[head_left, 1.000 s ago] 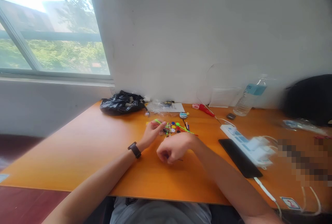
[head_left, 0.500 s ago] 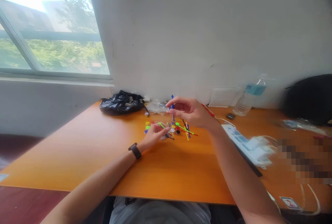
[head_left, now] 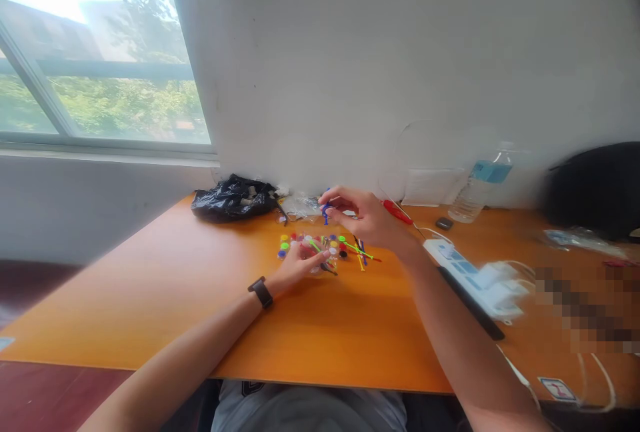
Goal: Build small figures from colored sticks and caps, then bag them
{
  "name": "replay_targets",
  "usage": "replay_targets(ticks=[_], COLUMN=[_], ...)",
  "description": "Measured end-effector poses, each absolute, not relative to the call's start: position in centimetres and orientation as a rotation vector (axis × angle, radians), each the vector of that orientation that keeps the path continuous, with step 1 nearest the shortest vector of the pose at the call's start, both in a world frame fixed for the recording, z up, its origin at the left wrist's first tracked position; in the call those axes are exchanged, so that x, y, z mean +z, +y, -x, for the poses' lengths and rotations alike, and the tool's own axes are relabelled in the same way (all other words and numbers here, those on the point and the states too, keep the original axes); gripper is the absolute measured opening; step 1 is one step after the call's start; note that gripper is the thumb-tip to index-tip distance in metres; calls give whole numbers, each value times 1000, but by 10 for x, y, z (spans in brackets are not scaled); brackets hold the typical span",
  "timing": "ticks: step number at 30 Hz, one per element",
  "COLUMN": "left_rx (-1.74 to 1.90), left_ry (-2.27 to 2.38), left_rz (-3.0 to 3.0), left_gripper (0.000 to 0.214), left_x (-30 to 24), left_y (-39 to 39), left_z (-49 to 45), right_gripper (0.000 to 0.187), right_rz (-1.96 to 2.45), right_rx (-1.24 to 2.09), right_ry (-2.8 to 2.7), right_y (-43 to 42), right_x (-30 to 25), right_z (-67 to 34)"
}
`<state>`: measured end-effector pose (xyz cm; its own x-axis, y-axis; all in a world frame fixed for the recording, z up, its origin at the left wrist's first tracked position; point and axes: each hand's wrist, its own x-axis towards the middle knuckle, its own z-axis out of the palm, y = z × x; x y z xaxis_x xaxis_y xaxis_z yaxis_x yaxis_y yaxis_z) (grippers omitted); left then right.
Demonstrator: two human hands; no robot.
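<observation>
1. Both hands are over the table. The right hand hovers above the far edge of a pile of coloured pieces, thumb and fingertips pinched narrowly on a small blue piece.
2. 1 second ago that hand was a loose fist low near the table's front. Half a second ago it was already up, with the blue piece standing tall. Now the piece sits lower, mostly hidden in the fingers.
3. The left hand, with a black wristband, has barely shifted. Its fingers lie on the near side of the pile beside a green stick; I cannot tell whether it grips anything.
4. The black bag, bottle and power strip lie as before.
</observation>
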<state>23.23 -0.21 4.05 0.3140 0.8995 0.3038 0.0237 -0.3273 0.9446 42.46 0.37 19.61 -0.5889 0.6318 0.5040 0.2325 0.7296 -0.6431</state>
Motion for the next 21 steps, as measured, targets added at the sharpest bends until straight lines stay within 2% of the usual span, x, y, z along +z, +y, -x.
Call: replay_targets(ticks=[5, 13, 21], left_rx=[1151, 1107, 1159], left_ry=[814, 833, 806], left_rz=[-1678, -1764, -1879], left_gripper=[40, 41, 41], left_x=[43, 39, 34], left_y=[-4, -1, 5], left_z=[-232, -230, -231], right_gripper=[12, 15, 16], right_rz=[672, 784, 950], right_rx=[623, 255, 98], right_ry=[-2239, -2458, -2528], right_y=[6, 6, 8], right_x=[191, 192, 192], right_z=[-422, -421, -423])
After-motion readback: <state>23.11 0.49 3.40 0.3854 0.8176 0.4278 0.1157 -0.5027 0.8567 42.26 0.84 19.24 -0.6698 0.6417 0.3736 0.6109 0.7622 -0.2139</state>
